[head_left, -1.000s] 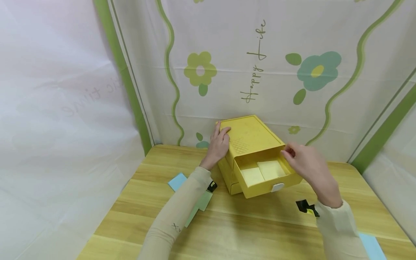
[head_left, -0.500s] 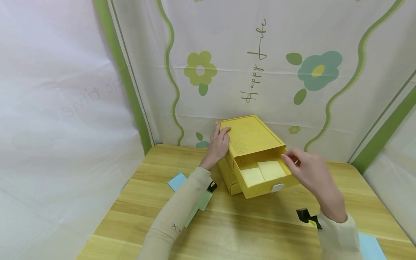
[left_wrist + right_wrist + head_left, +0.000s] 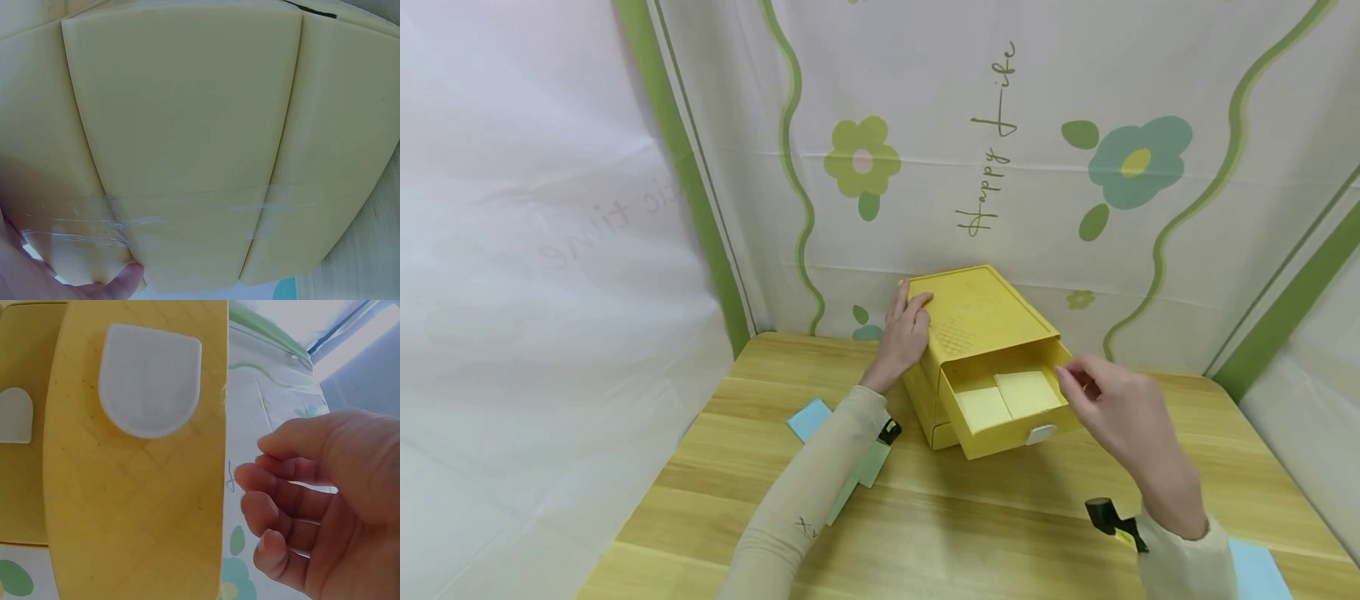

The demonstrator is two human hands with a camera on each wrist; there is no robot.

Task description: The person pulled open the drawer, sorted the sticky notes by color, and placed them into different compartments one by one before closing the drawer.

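Note:
A yellow drawer box (image 3: 977,304) stands at an angle near the back of the table. Its top drawer (image 3: 1000,442) is pulled out and has a white tab (image 3: 1041,433) on its front. Inside lie two pale yellow square pads (image 3: 1026,393). My left hand (image 3: 904,340) rests over the box's upper left edge; in the left wrist view its thumb (image 3: 128,280) touches the side panel. My right hand (image 3: 1123,412) hovers by the drawer's right wall, fingers loosely bent with nothing between them. A gap separates it from the drawer front in the right wrist view.
Blue paper (image 3: 809,418) and green paper (image 3: 872,464) lie left of the box, partly under my left sleeve. Another blue sheet (image 3: 1258,571) is at the right. A printed white curtain (image 3: 925,183) hangs close behind the box. Clear tape (image 3: 187,209) crosses its side.
My right hand has drawn back slightly toward me and to the right, off the drawer's right rim. The left hand, box and pulled-out drawer look unchanged.

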